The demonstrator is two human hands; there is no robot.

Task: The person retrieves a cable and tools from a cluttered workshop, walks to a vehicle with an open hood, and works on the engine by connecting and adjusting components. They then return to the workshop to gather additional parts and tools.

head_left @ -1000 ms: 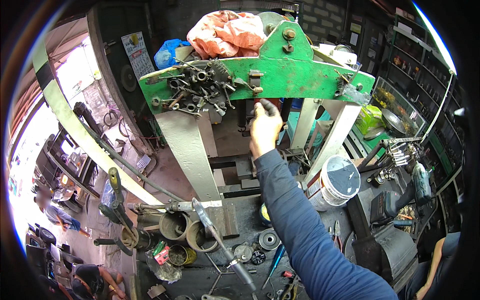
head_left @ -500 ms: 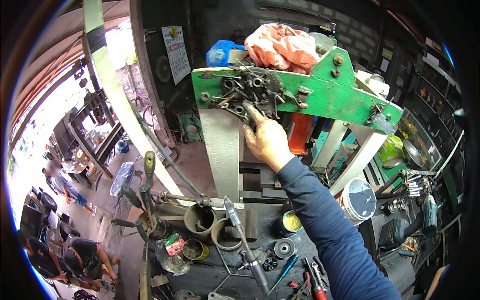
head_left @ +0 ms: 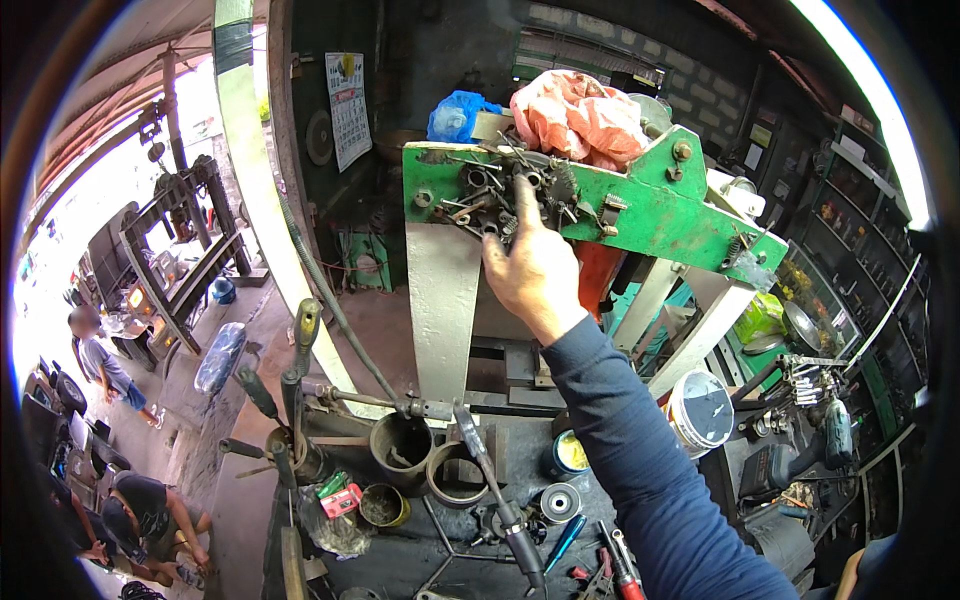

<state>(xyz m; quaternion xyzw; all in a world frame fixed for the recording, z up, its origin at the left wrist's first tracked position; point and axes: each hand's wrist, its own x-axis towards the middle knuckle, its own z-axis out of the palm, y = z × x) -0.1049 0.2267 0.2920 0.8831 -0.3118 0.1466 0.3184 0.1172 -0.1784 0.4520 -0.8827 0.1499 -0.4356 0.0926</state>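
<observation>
My right hand [head_left: 537, 270] reaches up to a cluster of small dark metal parts [head_left: 492, 205], bolts, nuts and springs, that clings to the left end of a green steel beam [head_left: 640, 200]. Its index finger is stretched out against the cluster, and the thumb stands apart beside the lower parts. Nothing shows gripped in it; the other fingers are partly hidden under the hand. To the right on the same beam sit a coil spring [head_left: 610, 214] and a smaller group of springs [head_left: 738, 245]. My left hand is out of view.
Below, a dark bench [head_left: 400, 545] carries metal cylinders [head_left: 402, 440], a grease gun [head_left: 515, 530], a blue screwdriver [head_left: 567, 542] and a white bucket [head_left: 700, 410]. Pink plastic [head_left: 580, 118] lies atop the beam. A cordless drill [head_left: 838, 432] stands right. Several people are at lower left.
My right hand has shifted its index finger up and right across the metal parts, straightening it. The whole view has turned slightly.
</observation>
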